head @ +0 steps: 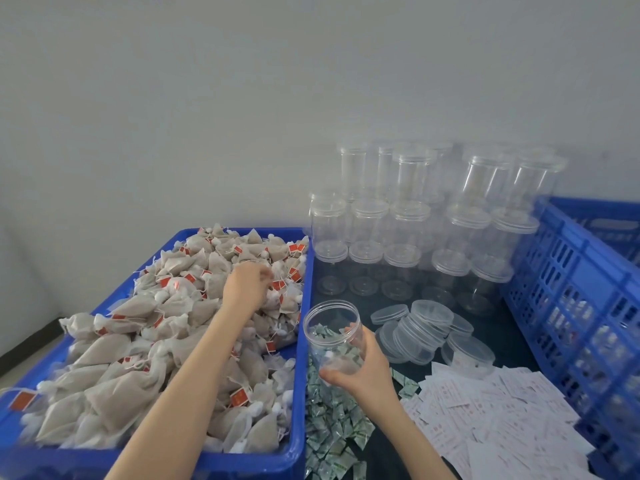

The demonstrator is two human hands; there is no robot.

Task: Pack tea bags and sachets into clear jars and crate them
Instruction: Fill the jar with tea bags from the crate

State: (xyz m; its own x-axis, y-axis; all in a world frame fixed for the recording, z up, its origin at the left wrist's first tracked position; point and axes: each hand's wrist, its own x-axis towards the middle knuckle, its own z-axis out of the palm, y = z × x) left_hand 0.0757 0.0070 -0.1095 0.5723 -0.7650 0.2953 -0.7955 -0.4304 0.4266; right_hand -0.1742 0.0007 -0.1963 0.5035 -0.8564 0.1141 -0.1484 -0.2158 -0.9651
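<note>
A blue tray (300, 344) on the left is heaped with beige mesh tea bags (145, 341) carrying red tags. My left hand (247, 284) reaches into the far part of the heap, its fingers curled among the bags; whether it holds one is hidden. My right hand (363, 370) grips an open clear jar (333, 332) beside the tray's right wall; a few green-and-white sachets lie inside it. More green sachets (332, 424) are piled on the table below the jar.
Stacks of lidded empty clear jars (408, 230) stand against the back wall. Loose clear lids (422, 329) lie to the right of the held jar. White and pink paper sachets (491, 414) are spread at the front right. A blue slatted crate (571, 289) stands at the right edge.
</note>
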